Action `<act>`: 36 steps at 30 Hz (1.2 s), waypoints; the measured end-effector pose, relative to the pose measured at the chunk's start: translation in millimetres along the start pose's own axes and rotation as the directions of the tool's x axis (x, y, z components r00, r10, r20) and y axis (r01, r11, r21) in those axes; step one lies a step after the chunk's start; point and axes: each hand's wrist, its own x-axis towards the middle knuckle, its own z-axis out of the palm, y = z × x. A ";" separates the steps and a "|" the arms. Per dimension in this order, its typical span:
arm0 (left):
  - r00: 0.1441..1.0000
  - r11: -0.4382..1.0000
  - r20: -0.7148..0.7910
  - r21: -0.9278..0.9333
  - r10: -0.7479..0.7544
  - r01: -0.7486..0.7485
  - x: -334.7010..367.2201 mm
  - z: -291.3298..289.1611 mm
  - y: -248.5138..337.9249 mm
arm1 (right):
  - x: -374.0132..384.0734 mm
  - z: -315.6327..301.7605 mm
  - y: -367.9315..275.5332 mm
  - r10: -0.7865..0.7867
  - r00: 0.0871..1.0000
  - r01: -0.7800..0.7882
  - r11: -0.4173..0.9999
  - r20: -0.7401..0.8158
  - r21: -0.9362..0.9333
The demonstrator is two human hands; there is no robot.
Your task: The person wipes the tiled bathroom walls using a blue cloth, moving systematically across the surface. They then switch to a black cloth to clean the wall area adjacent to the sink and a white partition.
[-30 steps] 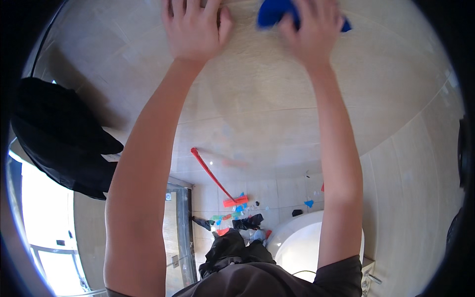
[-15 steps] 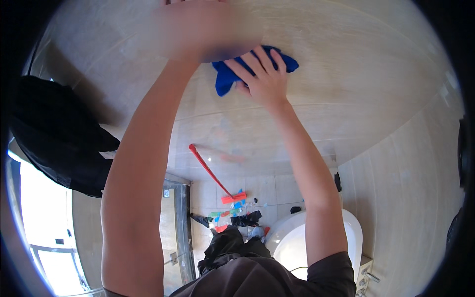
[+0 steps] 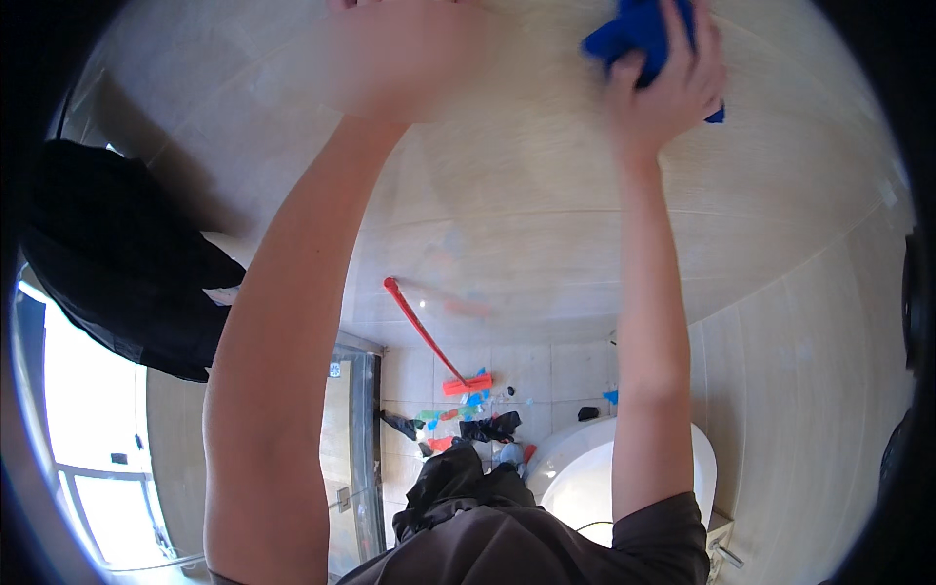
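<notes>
My right hand [image 3: 673, 97] presses a blue cloth [image 3: 634, 37] against the beige tiled wall [image 3: 526, 156], high up and right of centre. Its fingers lie over the bunched cloth, and one corner pokes out beside the palm. My left hand [image 3: 400, 58] is raised to the same wall at the top, left of the cloth. A blur covers most of it, so its fingers cannot be made out. Both arms are stretched upward.
A black garment or bag [image 3: 117, 263] hangs at the left. Below, a red long-handled broom [image 3: 424, 327] leans by the wall above scattered litter [image 3: 453, 414]. A white bathtub [image 3: 575, 487] stands at lower right, a glass door frame [image 3: 366, 429] left of my legs.
My right hand has slid the blue cloth up and to the right along the wall. The left hand stays in nearly the same place.
</notes>
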 end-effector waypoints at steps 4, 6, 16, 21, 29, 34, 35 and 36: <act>0.999 1.000 -0.040 -0.025 0.005 -0.006 0.2 3.0 2.3 | -66.6 -4.9 -24.6 -0.013 0.976 -0.005 0.997 0.219 0.082; 0.995 1.000 -0.097 -0.017 0.025 -0.026 1.3 5.8 -7.2 | -108.8 -13.9 -43.8 -0.121 0.934 0.040 0.971 0.337 0.236; 1.000 1.000 -0.014 -0.011 0.004 -0.004 2.0 5.0 0.4 | -81.9 -25.2 -5.3 -0.365 0.775 0.290 0.931 0.516 0.222; 1.000 1.000 -0.024 0.000 0.009 -0.009 0.7 1.9 -1.6 | 9.0 -19.9 12.0 -0.142 0.966 0.109 0.982 0.218 0.157; 0.998 1.000 -0.050 -0.008 0.028 -0.028 3.0 -0.7 3.5 | -133.1 -25.5 -11.8 -0.015 0.927 -0.038 0.990 0.374 0.134; 0.996 0.999 -0.075 0.019 0.040 -0.039 2.2 3.7 -2.2 | -207.7 -63.5 -31.1 -0.320 0.733 0.215 0.946 0.600 0.241; 0.995 0.999 -0.087 0.029 0.041 -0.038 1.2 8.5 -4.1 | -212.5 -67.1 -29.3 -0.341 0.697 0.240 0.940 0.630 0.244; 0.994 0.998 -0.099 0.042 0.042 -0.038 1.5 9.1 -4.4 | -206.6 -70.0 -29.7 -0.337 0.656 0.194 0.940 0.676 0.280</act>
